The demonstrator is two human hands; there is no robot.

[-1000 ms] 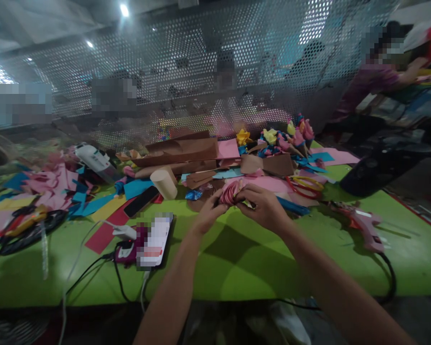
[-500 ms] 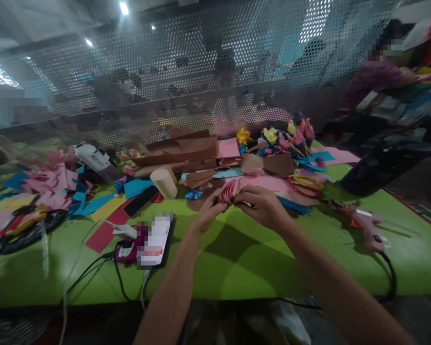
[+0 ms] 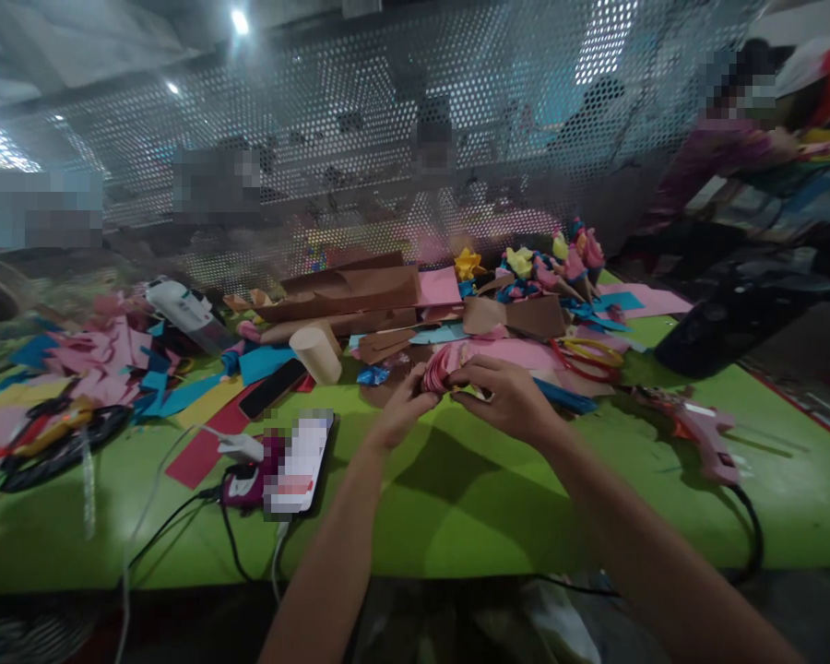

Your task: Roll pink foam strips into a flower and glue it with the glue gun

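Above the middle of the green table, a small pink paper roll (image 3: pixel 437 371) with ridged layers is held up between my hands. My left hand (image 3: pixel 402 412) is closed round its left side, thumb in front. From the right, my right hand (image 3: pixel 502 392) pinches its other end, where a small pale yellow bit shows between the fingers. My fingers partly cover the roll. Pink paper sheets (image 3: pixel 518 354) and a crumpled blue wrapper (image 3: pixel 373 375) lie just behind my hands.
On the right lie a pink glue gun (image 3: pixel 706 433), scissors (image 3: pixel 587 358) and a dark bottle (image 3: pixel 733 318). Left are a phone (image 3: pixel 308 461), a purple power adapter with cables (image 3: pixel 242 484) and a beige cylinder (image 3: pixel 316 354). Paper flowers (image 3: pixel 574 258) stand behind; a person (image 3: pixel 726 157) works at far right.
Both hands stay in nearly the same place with the pink paper roll. My right fingers have shifted slightly at its right end, and the pale bit between them shows more.
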